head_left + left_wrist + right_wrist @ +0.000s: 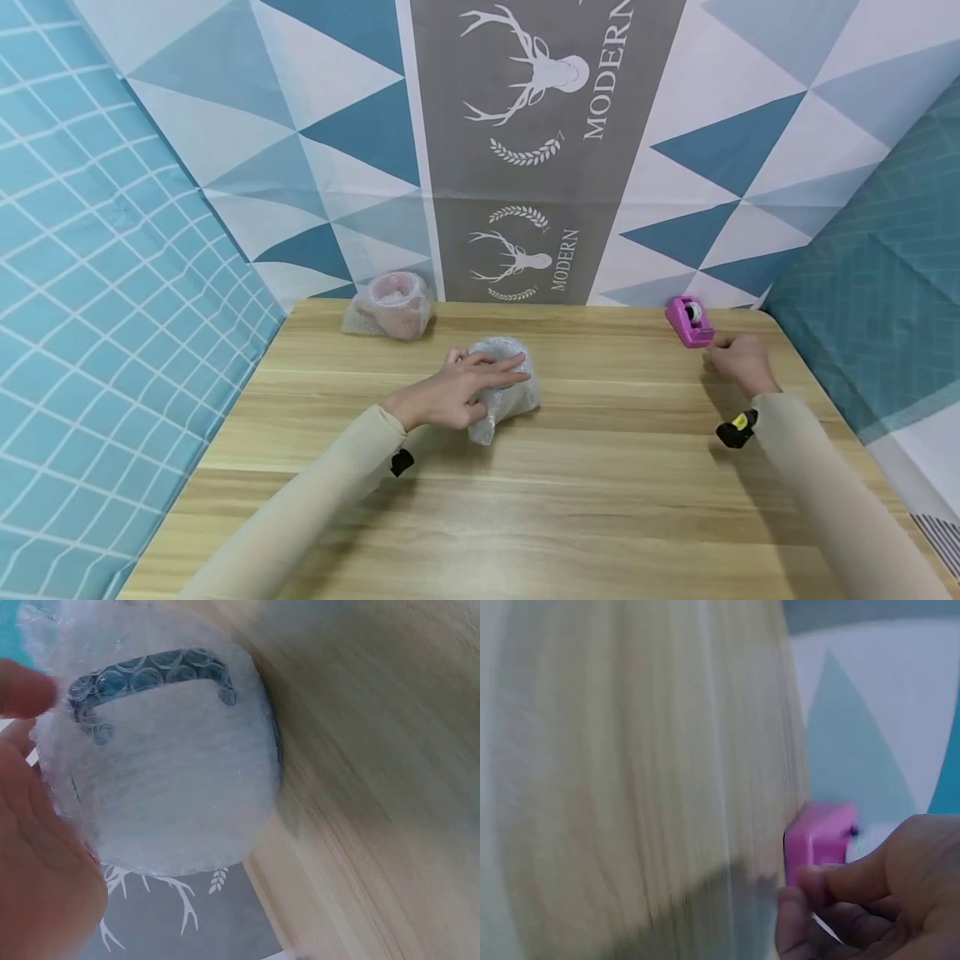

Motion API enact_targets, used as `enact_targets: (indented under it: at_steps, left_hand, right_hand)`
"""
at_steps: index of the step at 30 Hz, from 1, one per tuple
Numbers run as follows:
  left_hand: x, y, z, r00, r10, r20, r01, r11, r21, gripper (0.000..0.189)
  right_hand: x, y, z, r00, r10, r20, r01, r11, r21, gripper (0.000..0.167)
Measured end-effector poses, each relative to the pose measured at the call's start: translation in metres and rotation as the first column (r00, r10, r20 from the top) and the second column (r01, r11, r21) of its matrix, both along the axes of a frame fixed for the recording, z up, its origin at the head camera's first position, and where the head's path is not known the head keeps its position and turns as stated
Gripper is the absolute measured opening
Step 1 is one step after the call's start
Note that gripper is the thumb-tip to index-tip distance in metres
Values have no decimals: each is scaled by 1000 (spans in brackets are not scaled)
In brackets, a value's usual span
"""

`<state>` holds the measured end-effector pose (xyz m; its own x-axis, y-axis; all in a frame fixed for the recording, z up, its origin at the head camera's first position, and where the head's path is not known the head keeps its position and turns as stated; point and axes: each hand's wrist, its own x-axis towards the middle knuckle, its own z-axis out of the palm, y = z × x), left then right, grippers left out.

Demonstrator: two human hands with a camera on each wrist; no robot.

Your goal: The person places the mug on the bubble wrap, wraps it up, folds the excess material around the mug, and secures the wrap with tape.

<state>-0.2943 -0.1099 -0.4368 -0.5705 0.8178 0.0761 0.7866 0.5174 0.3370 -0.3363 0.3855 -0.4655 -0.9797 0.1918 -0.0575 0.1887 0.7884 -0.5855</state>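
A mug wrapped in bubble wrap (510,400) stands on the table left of its middle; its dark handle (154,671) shows through the plastic in the left wrist view. My left hand (457,390) holds this bundle, fingers stretched over its top and thumb at its near side. At the far right, a pink tape dispenser (686,321) carries a roll of tape (693,312). The thumb and forefinger of my right hand (742,364) pinch at the dispenser's cutter end. Any clear tape between those fingertips is too faint to make out.
Another bubble-wrapped item, a pinkish cup-like thing (397,304), sits at the table's back left. A patterned cloth (517,192) hangs behind the wooden table (525,517), with tiled-look sheets at both sides.
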Motion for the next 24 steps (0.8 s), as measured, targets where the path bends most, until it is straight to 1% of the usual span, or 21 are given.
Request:
enact_targets:
  at_steps: [3, 6, 9, 11, 12, 14, 16, 18, 19, 20, 21, 24]
  left_hand:
    - [-1, 1, -3, 1000, 8, 6, -8, 999, 46, 75]
    - [-2, 0, -6, 1000, 22, 11, -23, 995, 99, 68]
    - [-2, 0, -6, 1000, 25, 3, -25, 993, 119, 37]
    - [-2, 0, -6, 1000, 19, -9, -18, 993, 115, 23]
    - [-2, 0, -6, 1000, 15, -14, -13, 994, 112, 19]
    - [-2, 0, -5, 1000, 11, -19, -9, 995, 102, 17]
    - [-3, -1, -5, 1000, 9, -20, -7, 995, 96, 17]
    - [-3, -1, -5, 1000, 8, -22, -5, 995, 95, 18]
    - [-3, -1, -5, 1000, 7, -21, -5, 995, 96, 18]
    - [-3, 0, -6, 1000, 8, -21, -6, 995, 98, 18]
    - [-3, 0, -6, 1000, 9, -20, -7, 995, 99, 19]
    - [-2, 0, -6, 1000, 13, -16, -11, 994, 107, 20]
  right_hand:
    - [3, -16, -1, 994, 102, -32, -100, 993, 65, 25]
    - [9, -40, 3, 985, 174, -19, -173, 984, 48, 19]
    - [16, -68, 12, 973, 230, 21, -230, 973, 11, 19]
    - [20, -87, 19, 960, 278, 44, -279, 960, 25, 19]
    - [23, -96, 22, 954, 293, 58, -295, 955, 29, 19]
    - [28, -114, 29, 938, 335, 90, -338, 941, 25, 35]
    - [34, -131, 33, 920, 380, 97, -382, 924, 3, 59]
    - [41, -146, 35, 898, 432, 79, -430, 902, -47, 85]
    - [44, -154, 36, 883, 466, 56, -462, 884, -77, 95]
    - [48, -161, 35, 865, 502, 21, -498, 862, -96, 95]
    - [50, -168, 34, 840, 543, -25, -541, 833, -115, 93]
    - [59, -190, 33, 751, 646, -141, -661, 731, -172, 84]
